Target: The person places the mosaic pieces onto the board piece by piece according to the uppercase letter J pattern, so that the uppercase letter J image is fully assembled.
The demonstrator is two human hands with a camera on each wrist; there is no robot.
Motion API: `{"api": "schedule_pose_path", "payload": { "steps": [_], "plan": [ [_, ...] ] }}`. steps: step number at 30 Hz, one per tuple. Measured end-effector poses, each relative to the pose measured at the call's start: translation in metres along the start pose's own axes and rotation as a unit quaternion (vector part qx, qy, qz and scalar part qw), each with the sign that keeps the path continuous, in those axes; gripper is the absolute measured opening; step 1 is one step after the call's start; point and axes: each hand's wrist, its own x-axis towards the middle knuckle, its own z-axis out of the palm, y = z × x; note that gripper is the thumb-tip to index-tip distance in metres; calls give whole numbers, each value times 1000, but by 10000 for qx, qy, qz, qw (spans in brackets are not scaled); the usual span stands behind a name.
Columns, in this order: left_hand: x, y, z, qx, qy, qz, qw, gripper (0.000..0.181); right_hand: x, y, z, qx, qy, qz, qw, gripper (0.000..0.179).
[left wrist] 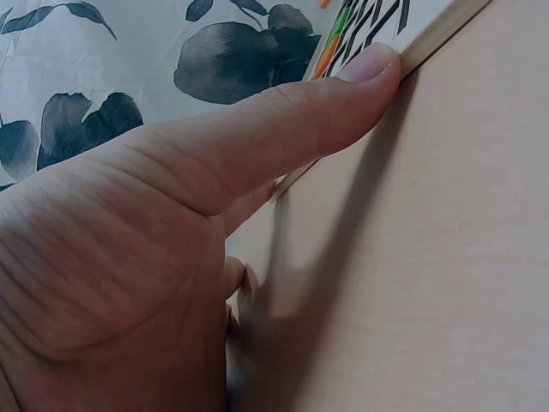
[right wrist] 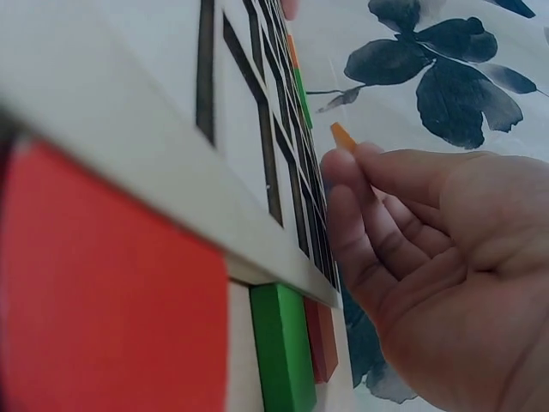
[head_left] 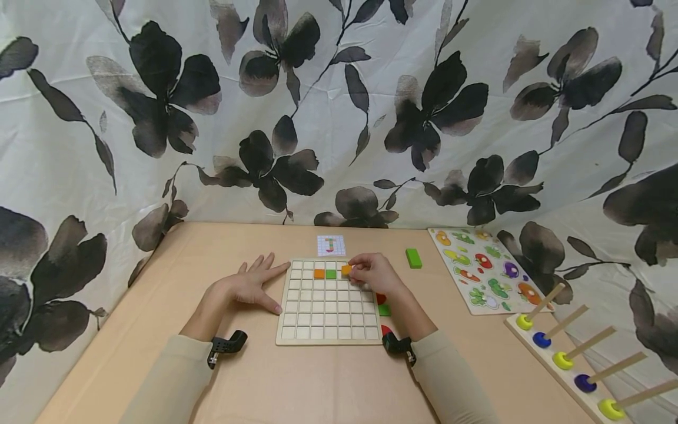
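Observation:
A pale wooden grid board lies on the table, with an orange square tile and a green square tile side by side in its upper rows. Thumb and fingertips of my right hand pinch another orange tile, held over the board just right of the green one. My left hand is spread flat at the board's left side, thumb and index finger touching its edge. In the left wrist view the thumb lies along that edge.
Behind the board lies a small pattern card. Red and green blocks sit along the board's right edge, partly behind my right arm. A green block, a vegetable picture board and a peg stand with rings are farther right.

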Motion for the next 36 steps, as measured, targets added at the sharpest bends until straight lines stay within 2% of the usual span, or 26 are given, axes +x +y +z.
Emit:
{"api": "schedule_pose_path", "payload": {
  "steps": [11, 21, 36],
  "plan": [
    [-1, -1, 1, 5, -7, 11, 10000, 120, -1, -1, 2, -1213, -80, -399, 9918, 20],
    [-1, 0, 0, 3, -1, 22, 10000, 119, 2, -5, 9, -2079, -114, -456, 9770, 21],
    [0, -2, 1, -23, -10, 24, 10000, 119, 1, -6, 12, -2167, -80, -409, 9753, 18]
  ]
}}
